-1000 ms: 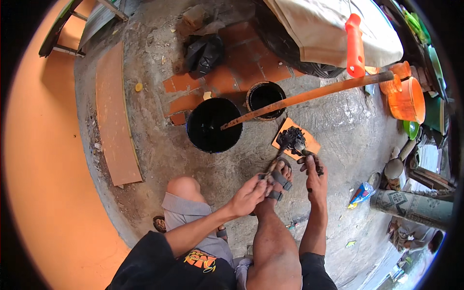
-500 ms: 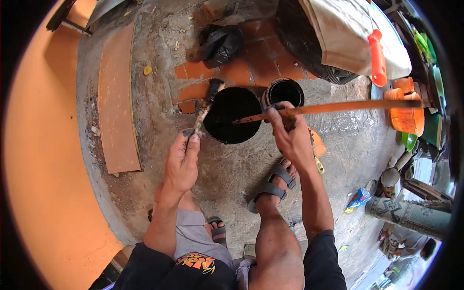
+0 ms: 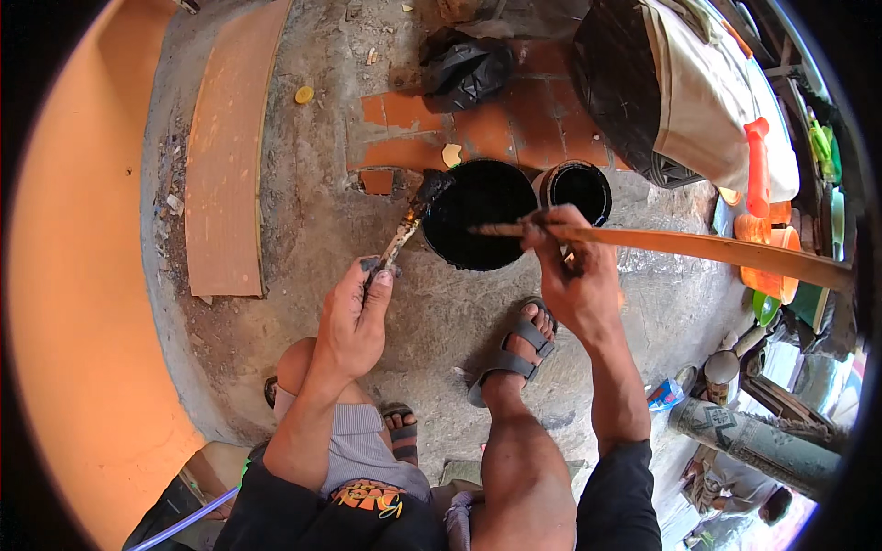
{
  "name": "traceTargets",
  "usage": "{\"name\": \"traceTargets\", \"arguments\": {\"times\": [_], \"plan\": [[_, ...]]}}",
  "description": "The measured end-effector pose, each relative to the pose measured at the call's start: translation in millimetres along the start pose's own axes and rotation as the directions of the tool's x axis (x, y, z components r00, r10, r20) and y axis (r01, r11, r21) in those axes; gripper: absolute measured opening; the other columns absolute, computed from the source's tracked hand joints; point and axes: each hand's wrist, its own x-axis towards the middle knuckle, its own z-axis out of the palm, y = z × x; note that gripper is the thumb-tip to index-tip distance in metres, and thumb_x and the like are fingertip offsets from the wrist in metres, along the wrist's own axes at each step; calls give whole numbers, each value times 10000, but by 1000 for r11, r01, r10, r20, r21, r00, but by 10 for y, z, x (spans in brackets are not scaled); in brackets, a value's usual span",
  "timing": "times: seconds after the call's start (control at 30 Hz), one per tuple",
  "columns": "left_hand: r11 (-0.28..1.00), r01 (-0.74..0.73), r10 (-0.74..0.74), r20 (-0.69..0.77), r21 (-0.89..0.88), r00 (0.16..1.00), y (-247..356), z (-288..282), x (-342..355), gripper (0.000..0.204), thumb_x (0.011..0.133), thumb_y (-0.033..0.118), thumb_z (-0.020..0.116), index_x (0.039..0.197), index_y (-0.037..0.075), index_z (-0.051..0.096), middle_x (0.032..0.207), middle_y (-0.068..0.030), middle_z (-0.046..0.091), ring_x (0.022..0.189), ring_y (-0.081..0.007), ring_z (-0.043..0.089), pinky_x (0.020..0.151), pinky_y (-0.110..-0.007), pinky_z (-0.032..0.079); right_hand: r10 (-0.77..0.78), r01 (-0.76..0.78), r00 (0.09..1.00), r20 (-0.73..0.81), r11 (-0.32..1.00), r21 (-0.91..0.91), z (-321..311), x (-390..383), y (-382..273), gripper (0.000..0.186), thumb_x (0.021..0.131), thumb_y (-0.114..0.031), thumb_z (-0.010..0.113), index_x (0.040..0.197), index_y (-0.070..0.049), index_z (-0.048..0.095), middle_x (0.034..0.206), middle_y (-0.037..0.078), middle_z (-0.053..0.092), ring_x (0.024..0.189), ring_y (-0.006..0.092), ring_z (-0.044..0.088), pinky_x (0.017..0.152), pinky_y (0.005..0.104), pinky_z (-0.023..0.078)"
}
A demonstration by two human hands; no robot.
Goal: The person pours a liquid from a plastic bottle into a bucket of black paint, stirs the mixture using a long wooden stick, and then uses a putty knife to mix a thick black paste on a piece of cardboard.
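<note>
My left hand (image 3: 354, 317) is closed round the handle of a paintbrush (image 3: 401, 239), whose bristles are coated black and rest at the left rim of a round bucket (image 3: 457, 264). Dark black liquid, likely paint, fills the bucket. A long flat wooden stick (image 3: 707, 245) is gripped in my right hand (image 3: 579, 271). Its thin, dark-stained end reaches over the bucket's middle, while the rest runs out to the right. I cannot tell whether the tip touches the liquid. Beside the bucket, partly behind my right hand, stands a smaller can (image 3: 544, 190), also black inside.
Past the bucket lies a crumpled black plastic bag (image 3: 470, 69) on orange tiles (image 3: 487, 129). A wooden board (image 3: 230, 174) lies along the orange wall (image 3: 78, 257). Covered bulk (image 3: 698, 110) fills the far right, near orange pots (image 3: 781, 243). Another person (image 3: 749, 487) sits lower right.
My view has shifted, moving the bucket rightward in the picture. The brush's head has tilted right, to the bucket's rim. The stick's outer end has swung nearer to me.
</note>
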Motion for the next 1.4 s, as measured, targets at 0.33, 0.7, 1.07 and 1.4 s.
{"name": "traceTargets", "arguments": {"times": [0.33,0.7,1.07,1.4], "plan": [[1000,10,-10,22,5,1000,5,-12,68,209,1011,205,500,930,18,546,665,-16,432,642,-92,396,574,-284,366,15,-11,997,69,998,-64,-72,-123,-131,34,922,-35,610,916,-11,633,735,39,606,670,62,523,526,231,390],[1000,12,-12,-7,-25,1000,-18,34,90,200,1016,205,489,936,32,550,679,23,416,631,-57,369,552,-257,328,31,-28,999,34,997,-71,-63,-104,-185,33,910,-37,615,930,-21,594,755,103,600,668,187,591,604,300,465],[998,52,-53,41,44,998,30,14,-6,185,998,168,492,860,47,512,672,33,397,647,-55,352,562,-257,317,-81,81,997,3,997,-8,-10,-133,-74,76,892,-25,642,954,-26,598,839,90,644,772,159,630,647,279,480],[986,6,-5,-6,166,1000,75,15,62,263,961,279,580,917,25,528,614,-133,533,529,-239,517,523,-386,403,-6,3,1000,-26,995,-98,-64,-129,-89,97,890,24,607,971,-30,601,852,109,670,778,184,659,667,292,503]]}}
